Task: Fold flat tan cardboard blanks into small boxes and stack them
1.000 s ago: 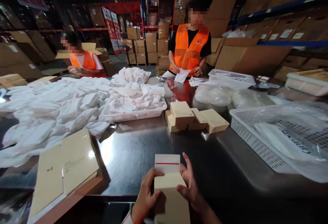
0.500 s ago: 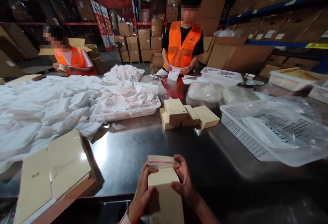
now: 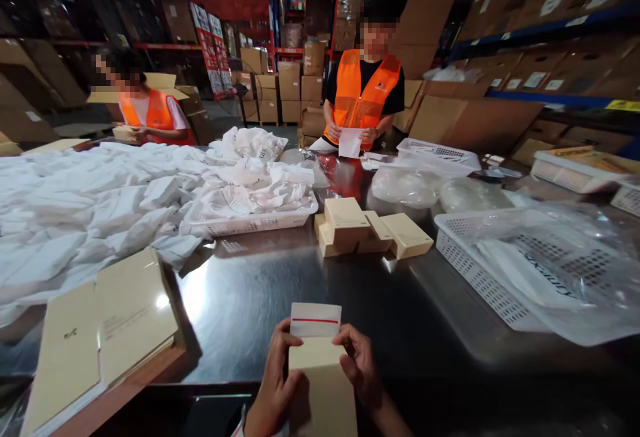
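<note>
the left hand (image 3: 276, 380) grips the left side of a long cream box (image 3: 323, 390) at the near edge of the metal table (image 3: 270, 290), its thumb lying on the top face and its fingers bent by the far corner. the right hand (image 3: 361, 364) holds the opposite side, fingers curled in at the far right corner, so the box sits clasped between the two. out of the box's far end stands a white flap (image 3: 316, 320) with a red line across it, fingertips close by both its lower corners. off to the left, near the table's edge, flat cream cartons (image 3: 135, 314) lie stacked in an open brown box (image 3: 167, 360). straight ahead, beyond bare metal, a small cluster of closed cream boxes (image 3: 346, 216) sits, one resting on top of others. to their left is a white basket (image 3: 250, 225) heaped with white bags, beside a wide spread of more white bags (image 3: 100, 204). over on the right a larger white basket (image 3: 480, 284) holds clear plastic and a white packet with dark lettering. across the table a person in an orange vest (image 3: 365, 90) holds a white sheet (image 3: 350, 142) in both hands, and another vested person (image 3: 155, 114) is at the far left.
</note>
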### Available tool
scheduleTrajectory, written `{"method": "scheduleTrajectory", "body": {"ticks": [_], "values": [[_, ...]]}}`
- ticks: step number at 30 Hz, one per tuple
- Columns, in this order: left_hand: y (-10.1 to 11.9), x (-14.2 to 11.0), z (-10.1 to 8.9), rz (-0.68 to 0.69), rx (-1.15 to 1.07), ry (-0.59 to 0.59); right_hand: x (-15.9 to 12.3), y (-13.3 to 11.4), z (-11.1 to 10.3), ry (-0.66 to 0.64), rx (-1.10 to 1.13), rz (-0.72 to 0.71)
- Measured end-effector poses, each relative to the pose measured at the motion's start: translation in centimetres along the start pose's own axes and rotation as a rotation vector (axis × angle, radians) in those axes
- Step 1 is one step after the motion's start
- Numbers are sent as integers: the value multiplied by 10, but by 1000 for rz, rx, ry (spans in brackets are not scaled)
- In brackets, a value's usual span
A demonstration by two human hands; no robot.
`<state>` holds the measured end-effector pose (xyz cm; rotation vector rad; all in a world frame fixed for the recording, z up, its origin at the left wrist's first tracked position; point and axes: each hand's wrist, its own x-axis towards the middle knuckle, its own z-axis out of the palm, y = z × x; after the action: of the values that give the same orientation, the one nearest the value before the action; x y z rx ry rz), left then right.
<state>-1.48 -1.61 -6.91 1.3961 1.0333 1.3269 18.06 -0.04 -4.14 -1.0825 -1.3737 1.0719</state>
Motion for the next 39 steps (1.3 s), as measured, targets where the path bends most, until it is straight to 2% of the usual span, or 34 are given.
{"method": "scheduleTrajectory", "body": {"ticks": [4, 12, 16, 20, 23, 25, 28, 31, 39], "values": [[4, 1, -1, -27, 12, 45, 1, 2, 0, 3, 6, 3], [-2, 1, -5, 74, 96, 147, -2, 5, 0, 36, 31, -45], [4, -2, 0, 106, 6, 145, -8, 8, 2, 70, 58, -114], [6, -8, 8, 147, -247, 212, -14, 5, 8, 122, 85, -199], [9, -5, 8, 221, -115, 154, -12, -4, 9, 109, 76, -270], [14, -1, 5, 275, 15, 58, -7, -12, 7, 41, 33, -330], [20, 5, 2, 350, 47, -27, 1, -20, 1, -72, -26, -432], [23, 7, 3, 387, 29, -7, 3, -21, -2, -107, -33, -501], [27, 3, 5, 418, 48, 43, 3, -7, -1, -91, 21, -627]]}}
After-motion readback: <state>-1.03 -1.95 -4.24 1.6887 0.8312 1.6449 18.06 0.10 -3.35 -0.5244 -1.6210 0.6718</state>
